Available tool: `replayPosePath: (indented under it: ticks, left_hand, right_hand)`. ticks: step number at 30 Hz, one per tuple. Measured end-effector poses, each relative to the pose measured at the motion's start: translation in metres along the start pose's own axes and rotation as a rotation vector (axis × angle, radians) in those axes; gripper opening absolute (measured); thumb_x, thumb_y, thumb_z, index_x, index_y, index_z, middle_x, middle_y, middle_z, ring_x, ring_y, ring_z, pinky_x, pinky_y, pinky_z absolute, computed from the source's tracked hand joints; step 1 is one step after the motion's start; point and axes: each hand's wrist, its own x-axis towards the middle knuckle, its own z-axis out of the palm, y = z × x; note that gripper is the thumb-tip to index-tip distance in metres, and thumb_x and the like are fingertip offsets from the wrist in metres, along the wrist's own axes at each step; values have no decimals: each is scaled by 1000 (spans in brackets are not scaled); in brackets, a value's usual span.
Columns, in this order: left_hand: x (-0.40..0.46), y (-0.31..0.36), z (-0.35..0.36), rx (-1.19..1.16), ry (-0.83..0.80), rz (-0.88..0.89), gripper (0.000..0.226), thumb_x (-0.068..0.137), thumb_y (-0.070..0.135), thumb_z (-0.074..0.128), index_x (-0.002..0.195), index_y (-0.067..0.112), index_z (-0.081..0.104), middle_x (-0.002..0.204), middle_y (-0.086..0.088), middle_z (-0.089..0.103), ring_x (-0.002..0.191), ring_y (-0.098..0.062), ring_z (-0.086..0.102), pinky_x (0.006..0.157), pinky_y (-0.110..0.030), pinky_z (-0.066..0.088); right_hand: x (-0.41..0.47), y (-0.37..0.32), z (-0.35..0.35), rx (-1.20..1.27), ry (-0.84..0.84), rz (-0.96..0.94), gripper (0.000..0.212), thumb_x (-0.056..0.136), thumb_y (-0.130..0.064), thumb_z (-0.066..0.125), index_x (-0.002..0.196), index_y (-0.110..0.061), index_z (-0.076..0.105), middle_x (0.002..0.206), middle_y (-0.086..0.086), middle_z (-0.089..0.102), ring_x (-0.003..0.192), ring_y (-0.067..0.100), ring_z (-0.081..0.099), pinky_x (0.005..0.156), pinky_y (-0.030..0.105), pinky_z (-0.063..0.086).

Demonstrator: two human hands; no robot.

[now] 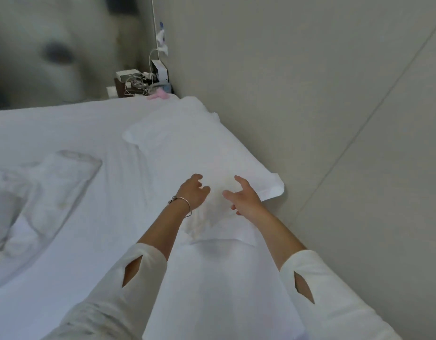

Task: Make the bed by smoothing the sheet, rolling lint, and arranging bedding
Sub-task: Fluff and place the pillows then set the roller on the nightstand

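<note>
We stand at the side of the bed with both arms stretched out over the pillow [197, 153], which lies along the wall edge of the white sheet [89, 123], its long side running beside the wall [310, 94]; our left hand [193, 191], a bracelet [183, 204] on its wrist, hovers with fingers loosely spread and holds nothing; our right hand [244, 196] is likewise spread and empty, palm turned inward, just above the near half of the pillow; whether either fingertip touches the case we cannot tell.

We judge the pillow soft, light and limp; it will sag in the middle if we lift it by one corner, so we would take it with both hands on its two long edges, or at the two near corners, and the smooth case may slide over the filling, so a full pinch of cloth and stuffing together serves better than cloth alone. The sheet looks thin and creases easily; flat palms, not fingertips, should stroke it.

To the left a folded duvet [55, 190] lies bunched on the sheet, bulkier and likely heavier; beyond the far corner stands a bedside table [128, 87] crowded with cables and a pink item [159, 95].
</note>
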Motion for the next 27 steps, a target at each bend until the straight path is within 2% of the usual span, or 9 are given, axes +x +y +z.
replayPosePath:
  ticks: [3, 6, 9, 10, 13, 16, 20, 23, 27]
  left_hand:
    - [69, 2, -18, 13, 63, -48, 57, 91, 33, 58, 142, 21, 37, 140, -10, 43, 127, -26, 43, 103, -32, 35]
    - [130, 2, -24, 130, 80, -168, 66, 86, 53, 58, 144, 33, 32, 145, -9, 34, 132, -33, 34, 107, -41, 31]
    - [182, 5, -21, 142, 236, -320, 65, 73, 70, 58, 128, 44, 38, 135, -6, 35, 125, -30, 31, 102, -55, 29]
    - [198, 3, -22, 113, 290, -357, 73, 65, 75, 59, 128, 45, 35, 136, -4, 32, 126, -29, 28, 102, -60, 26]
    - [239, -15, -26, 82, 267, -464, 118, 41, 88, 59, 139, 56, 2, 148, -3, 13, 137, -33, 14, 102, -69, 15]
    - [264, -37, -16, 141, 231, -571, 135, 30, 85, 67, 137, 56, -10, 141, -7, 20, 132, -34, 22, 99, -66, 23]
    - [279, -60, 21, 288, 247, -547, 126, 35, 79, 70, 135, 50, -1, 122, -4, 33, 119, -27, 35, 86, -46, 34]
    - [280, -59, 35, 267, 307, -422, 105, 47, 74, 69, 133, 49, 13, 119, -2, 42, 114, -26, 45, 83, -41, 37]
    - [249, -50, 16, 73, 462, -249, 62, 62, 55, 71, 119, 50, 46, 109, 11, 62, 103, -18, 60, 78, -31, 47]
  right_hand:
    - [67, -23, 4, -74, 8, -8, 70, 88, -43, 62, 148, -36, 26, 122, 4, 51, 108, 20, 53, 83, 29, 43]
    - [138, -46, 3, -288, 48, -41, 74, 85, -51, 62, 148, -39, 24, 145, 6, 32, 132, 28, 33, 92, 34, 36]
    - [213, -64, -6, -583, 76, -38, 86, 75, -69, 60, 146, -42, 21, 148, 9, 30, 135, 34, 31, 107, 47, 32]
    - [237, -67, -9, -616, 66, -34, 94, 67, -77, 60, 146, -44, 19, 150, 8, 30, 137, 33, 30, 110, 50, 28]
    - [294, -64, -12, -416, -10, 13, 123, 45, -85, 69, 146, -49, 11, 154, -3, 30, 141, 25, 29, 113, 46, 29]
    - [322, -38, 3, -470, -69, 27, 133, 38, -78, 76, 141, -55, -5, 147, 2, 39, 134, 28, 40, 109, 44, 36]
    - [340, 10, 15, -604, -66, 19, 130, 39, -77, 72, 134, -60, -15, 136, 7, 48, 123, 33, 50, 99, 49, 44]
    - [339, 24, 7, -520, -38, -7, 120, 50, -69, 77, 139, -59, -4, 139, 2, 50, 121, 32, 53, 98, 46, 46]
    - [306, 11, 2, -398, 0, -110, 117, 50, -61, 82, 146, -49, 16, 142, -7, 50, 128, 26, 49, 103, 42, 44]
